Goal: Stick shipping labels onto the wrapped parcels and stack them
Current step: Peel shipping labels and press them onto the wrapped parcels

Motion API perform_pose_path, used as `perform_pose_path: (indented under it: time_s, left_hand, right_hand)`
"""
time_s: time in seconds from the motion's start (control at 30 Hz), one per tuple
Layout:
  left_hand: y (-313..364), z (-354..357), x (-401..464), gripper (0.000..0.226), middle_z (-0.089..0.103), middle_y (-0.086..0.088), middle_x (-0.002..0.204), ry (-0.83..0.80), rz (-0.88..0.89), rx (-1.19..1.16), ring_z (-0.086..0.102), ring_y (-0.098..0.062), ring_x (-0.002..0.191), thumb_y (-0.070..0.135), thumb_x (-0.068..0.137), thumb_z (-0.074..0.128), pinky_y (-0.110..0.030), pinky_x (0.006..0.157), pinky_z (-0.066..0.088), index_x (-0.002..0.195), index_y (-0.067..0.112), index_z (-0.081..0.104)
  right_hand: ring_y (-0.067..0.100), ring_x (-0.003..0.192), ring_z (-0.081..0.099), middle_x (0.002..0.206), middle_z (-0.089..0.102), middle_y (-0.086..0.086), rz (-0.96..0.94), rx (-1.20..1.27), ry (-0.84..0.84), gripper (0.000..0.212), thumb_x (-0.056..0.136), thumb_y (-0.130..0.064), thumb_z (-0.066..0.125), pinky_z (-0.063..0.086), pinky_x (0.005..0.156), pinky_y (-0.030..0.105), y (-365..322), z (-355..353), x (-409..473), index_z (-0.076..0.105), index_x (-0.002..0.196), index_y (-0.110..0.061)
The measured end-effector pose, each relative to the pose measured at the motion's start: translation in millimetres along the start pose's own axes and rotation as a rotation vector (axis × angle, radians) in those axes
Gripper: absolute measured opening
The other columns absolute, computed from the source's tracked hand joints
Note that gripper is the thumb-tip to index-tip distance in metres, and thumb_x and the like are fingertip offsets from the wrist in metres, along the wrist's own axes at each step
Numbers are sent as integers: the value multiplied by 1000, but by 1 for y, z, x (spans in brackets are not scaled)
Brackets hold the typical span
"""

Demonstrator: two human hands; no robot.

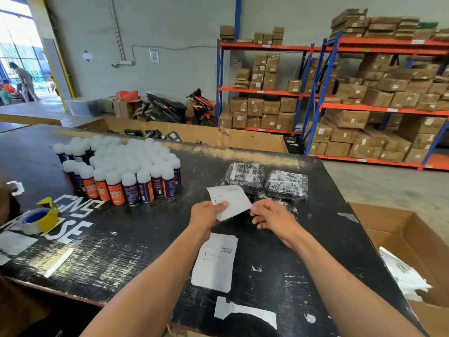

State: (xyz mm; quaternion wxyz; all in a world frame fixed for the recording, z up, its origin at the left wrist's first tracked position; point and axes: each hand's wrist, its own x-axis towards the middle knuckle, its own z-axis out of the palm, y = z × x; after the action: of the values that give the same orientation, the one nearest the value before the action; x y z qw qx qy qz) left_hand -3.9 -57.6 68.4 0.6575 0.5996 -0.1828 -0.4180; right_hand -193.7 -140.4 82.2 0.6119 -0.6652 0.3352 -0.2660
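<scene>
With the left hand pinching the shipping label and the right hand's fingers curled at its edge, it may crease or stick crooked on the wrapped parcels just beyond.

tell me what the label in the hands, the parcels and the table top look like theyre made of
Label: thin matte white paper, bending slightly in the left hand.
Parcels: glossy black plastic film, probably bubble wrap; creased, with highlights.
Table top: probably black-coated board, scuffed pale in places.

Matt white paper label, glossy plastic-wrapped parcels, and a scuffed black table (paint worn rough).
</scene>
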Motion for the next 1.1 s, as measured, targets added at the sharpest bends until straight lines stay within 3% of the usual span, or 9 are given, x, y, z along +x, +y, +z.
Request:
perform_pose_path:
  time_s: [0.13,0.23,0.3,0.37,0.4,0.47,0.67,0.9,1.1]
  left_hand:
    - [-2,5,-1,28,71,-25,107,1,-52,38,71,-30,80,8,78,83,-33,57,59,95,-8,67]
    - [-6,8,0,72,62,-16,129,110,68,574,63,-32,110,43,71,86,-41,84,55,124,1,61]
    - [-1,13,-5,64,62,-9,130,138,305,764,61,-23,114,49,79,77,-36,90,49,130,14,60]
    - [8,20,-12,27,74,-5,106,-21,424,644,64,-10,88,43,90,68,-30,80,50,102,20,75]
    - [12,23,-15,26,75,-5,91,-112,422,603,61,-8,76,43,91,66,-32,75,51,85,20,76]
    - [17,29,-21,34,72,0,72,-236,385,568,59,-9,66,42,93,65,-35,73,55,74,16,75]
    - [19,34,-17,25,76,-15,84,-302,333,439,69,-14,73,29,89,73,-25,73,58,85,6,79]
    - [21,38,-13,17,73,-17,81,-270,297,437,66,-14,67,12,92,68,-27,70,58,88,-2,77]
    - [25,43,-9,21,70,-8,73,-232,294,461,65,-14,68,15,95,63,-25,69,56,80,4,72]
  right_hand:
    - [13,74,63,89,67,5,-42,51,4,13,101,-12,58,51,71,30,-1,2,0,68,92,-11]
    - [13,73,62,89,67,5,-62,58,28,14,100,-10,58,50,69,30,-2,5,1,67,91,-11]
    - [14,74,61,89,66,6,-77,26,60,13,100,-10,57,50,69,30,-3,4,3,68,92,-11]
    - [14,74,61,87,66,5,-99,-26,77,13,100,-12,58,50,69,30,-2,3,4,69,93,-11]
    - [13,74,62,85,66,4,-104,-57,82,12,100,-13,60,50,68,29,-2,3,4,70,94,-11]
    - [11,73,62,83,68,1,-108,-97,88,9,99,-14,63,50,68,27,-2,2,5,71,95,-12]
    - [11,74,63,81,72,2,-121,-123,65,8,98,-16,66,50,68,27,-3,-1,4,73,97,-15]
    - [10,72,65,80,72,0,-128,-152,65,10,99,-18,64,51,68,29,-6,-2,5,73,96,-14]
    - [13,70,64,88,67,3,-61,-139,134,16,100,-17,55,51,64,29,-6,-4,8,67,91,-12]
